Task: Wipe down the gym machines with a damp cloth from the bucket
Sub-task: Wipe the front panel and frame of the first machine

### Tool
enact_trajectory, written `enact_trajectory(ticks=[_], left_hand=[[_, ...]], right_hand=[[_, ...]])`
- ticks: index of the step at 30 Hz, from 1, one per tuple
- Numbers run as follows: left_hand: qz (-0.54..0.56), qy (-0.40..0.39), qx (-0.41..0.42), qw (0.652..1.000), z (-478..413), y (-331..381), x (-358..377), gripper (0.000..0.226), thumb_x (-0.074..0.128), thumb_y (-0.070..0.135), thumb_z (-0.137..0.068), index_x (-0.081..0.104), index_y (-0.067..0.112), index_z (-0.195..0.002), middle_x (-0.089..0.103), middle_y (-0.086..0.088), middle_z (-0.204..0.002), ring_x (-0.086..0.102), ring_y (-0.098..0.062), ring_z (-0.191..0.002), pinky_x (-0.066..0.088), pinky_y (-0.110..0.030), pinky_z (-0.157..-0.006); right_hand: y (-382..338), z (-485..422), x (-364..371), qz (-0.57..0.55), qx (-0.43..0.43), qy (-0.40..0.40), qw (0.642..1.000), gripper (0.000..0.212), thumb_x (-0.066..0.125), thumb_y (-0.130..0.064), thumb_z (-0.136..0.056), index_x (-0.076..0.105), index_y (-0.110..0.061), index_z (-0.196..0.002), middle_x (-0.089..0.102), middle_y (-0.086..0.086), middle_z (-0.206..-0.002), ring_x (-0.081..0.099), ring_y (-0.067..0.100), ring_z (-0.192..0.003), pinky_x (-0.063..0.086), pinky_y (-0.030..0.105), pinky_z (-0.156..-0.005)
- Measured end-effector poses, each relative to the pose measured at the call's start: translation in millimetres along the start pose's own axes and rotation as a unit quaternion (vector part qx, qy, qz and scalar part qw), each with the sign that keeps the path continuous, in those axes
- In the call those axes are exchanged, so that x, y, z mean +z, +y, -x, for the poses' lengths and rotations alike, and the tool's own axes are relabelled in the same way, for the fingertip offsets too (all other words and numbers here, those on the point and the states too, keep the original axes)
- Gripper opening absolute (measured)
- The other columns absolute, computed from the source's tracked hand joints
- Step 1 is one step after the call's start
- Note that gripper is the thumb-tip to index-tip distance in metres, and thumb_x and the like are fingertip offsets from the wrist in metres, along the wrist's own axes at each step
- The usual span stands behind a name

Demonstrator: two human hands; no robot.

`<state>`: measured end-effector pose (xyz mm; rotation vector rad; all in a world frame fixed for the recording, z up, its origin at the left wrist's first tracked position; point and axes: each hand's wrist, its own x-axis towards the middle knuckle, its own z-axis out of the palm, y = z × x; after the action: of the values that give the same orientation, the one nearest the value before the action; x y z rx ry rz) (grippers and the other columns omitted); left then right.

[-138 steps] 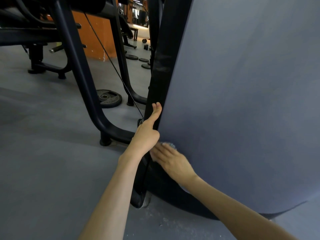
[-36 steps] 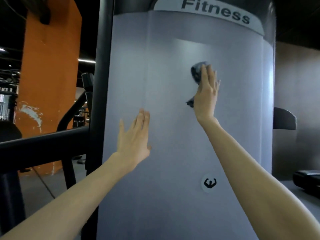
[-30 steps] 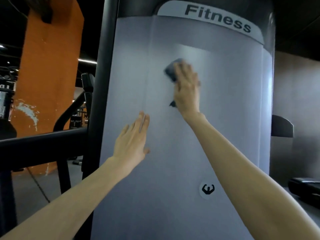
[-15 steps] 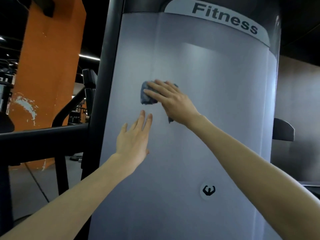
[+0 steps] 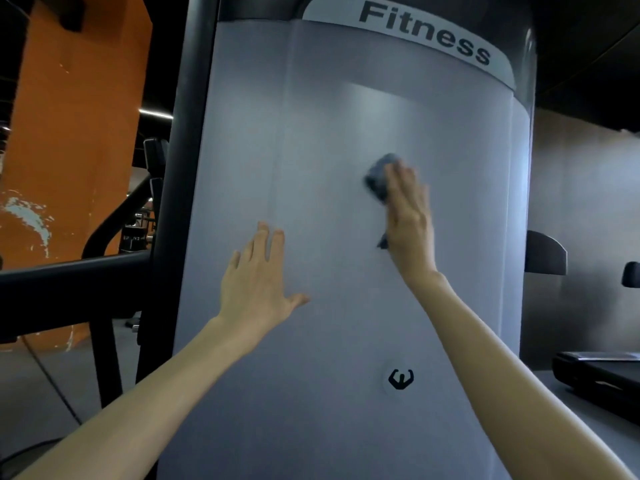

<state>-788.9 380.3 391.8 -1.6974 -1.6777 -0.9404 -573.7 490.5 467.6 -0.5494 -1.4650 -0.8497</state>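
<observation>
A big grey machine cover (image 5: 329, 133) fills your view, with an orange pillar (image 5: 76, 133) and a black bar (image 5: 69, 282) to its left. Your left hand (image 5: 256, 285) lies flat and wide on the cover. Your right hand (image 5: 408, 220), fingers straight, presses the dark cloth (image 5: 379, 178) on it. The top label (image 5: 426, 32) says "Fitness".

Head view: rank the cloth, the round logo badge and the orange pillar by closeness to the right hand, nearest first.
1. cloth: pressed under the fingers of the right hand, against the grey panel.
2. round logo badge: lower on the same panel, below the hand.
3. orange pillar: far left, in the background.
</observation>
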Motion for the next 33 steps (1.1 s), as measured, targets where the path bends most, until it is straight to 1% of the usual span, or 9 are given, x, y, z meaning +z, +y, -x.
enact_trajectory(ticks=[4,9,11,16,18,20,23,29,33], left_hand=[[-0.020,-0.003,-0.008,1.000,-3,4,0,0.109,0.066,0.058,-0.077,-0.002,0.012,-0.149,-0.005,-0.012,-0.158,0.008,-0.026,-0.145,0.017,-0.040,-0.118],[-0.017,-0.014,-0.011,1.000,-7,8,0,0.106,0.070,0.051,-0.078,0.002,0.008,-0.148,-0.001,-0.016,-0.156,0.005,-0.028,-0.145,0.020,-0.041,-0.116],[-0.016,-0.015,-0.013,1.000,-7,9,2,0.105,0.070,0.050,-0.078,0.003,0.007,-0.147,-0.001,-0.017,-0.156,0.003,-0.028,-0.145,0.021,-0.041,-0.116],[-0.003,-0.018,-0.015,1.000,-4,9,4,0.104,0.066,0.050,-0.082,-0.001,0.008,-0.149,-0.009,-0.016,-0.157,0.004,-0.030,-0.144,0.023,-0.040,-0.113],[-0.003,-0.020,-0.019,1.000,-4,9,4,0.103,0.066,0.049,-0.082,-0.002,0.009,-0.149,-0.010,-0.016,-0.157,0.004,-0.030,-0.144,0.021,-0.041,-0.113],[0.005,-0.022,-0.023,0.999,-5,10,4,0.103,0.066,0.048,-0.082,-0.002,0.009,-0.149,-0.011,-0.015,-0.157,0.004,-0.031,-0.144,0.020,-0.041,-0.113],[0.023,-0.017,-0.018,0.999,-5,10,5,0.103,0.069,0.044,-0.081,0.000,0.008,-0.148,-0.010,-0.016,-0.157,0.004,-0.031,-0.144,0.020,-0.043,-0.113],[0.048,0.005,-0.016,0.999,-2,2,10,0.104,0.070,0.046,-0.080,0.001,0.014,-0.150,-0.009,-0.009,-0.159,0.004,-0.026,-0.145,0.018,-0.040,-0.114],[0.042,0.021,0.001,0.999,0,-2,11,0.105,0.071,0.049,-0.077,0.005,0.012,-0.151,-0.005,-0.012,-0.159,0.010,-0.030,-0.144,0.025,-0.045,-0.110]], right_hand=[[9,2,-11,-0.028,0.371,0.115,0.921,0.051,0.032,-0.001,-0.102,0.023,-0.010,-0.152,0.016,0.006,-0.160,0.010,0.024,-0.148,0.004,0.033,-0.121],[-10,56,-7,-0.020,-0.041,-0.024,0.999,0.046,0.045,0.000,-0.098,0.041,-0.005,-0.144,0.029,0.004,-0.152,0.020,0.019,-0.144,0.015,0.041,-0.120],[12,62,-17,-0.004,-0.065,-0.051,0.997,0.048,0.045,0.003,-0.097,0.042,-0.006,-0.143,0.032,0.007,-0.152,0.024,0.022,-0.144,0.019,0.042,-0.119],[38,50,-29,-0.042,0.399,0.104,0.910,0.051,0.034,-0.004,-0.103,0.023,-0.012,-0.152,0.017,0.007,-0.159,0.011,0.025,-0.148,0.007,0.040,-0.121],[17,57,-19,-0.035,0.333,0.106,0.936,0.054,0.038,0.003,-0.099,0.025,-0.009,-0.151,0.019,0.010,-0.159,0.011,0.027,-0.148,0.007,0.043,-0.121],[-4,81,-11,-0.045,0.109,0.029,0.993,0.066,0.045,0.015,-0.085,0.033,-0.004,-0.147,0.025,0.015,-0.155,0.015,0.028,-0.146,0.009,0.046,-0.121],[-2,99,-22,0.008,-0.179,-0.119,0.977,0.072,0.040,0.018,-0.078,0.038,-0.008,-0.144,0.032,0.010,-0.152,0.021,0.024,-0.146,0.015,0.043,-0.120],[5,87,-17,-0.037,0.197,0.062,0.978,0.067,0.035,0.021,-0.087,0.030,-0.005,-0.148,0.025,0.013,-0.157,0.015,0.028,-0.147,0.013,0.052,-0.119],[-14,149,-21,-0.006,-0.124,-0.101,0.987,0.062,0.037,0.010,-0.090,0.033,-0.013,-0.147,0.028,0.009,-0.154,0.019,0.027,-0.146,0.015,0.045,-0.119]])
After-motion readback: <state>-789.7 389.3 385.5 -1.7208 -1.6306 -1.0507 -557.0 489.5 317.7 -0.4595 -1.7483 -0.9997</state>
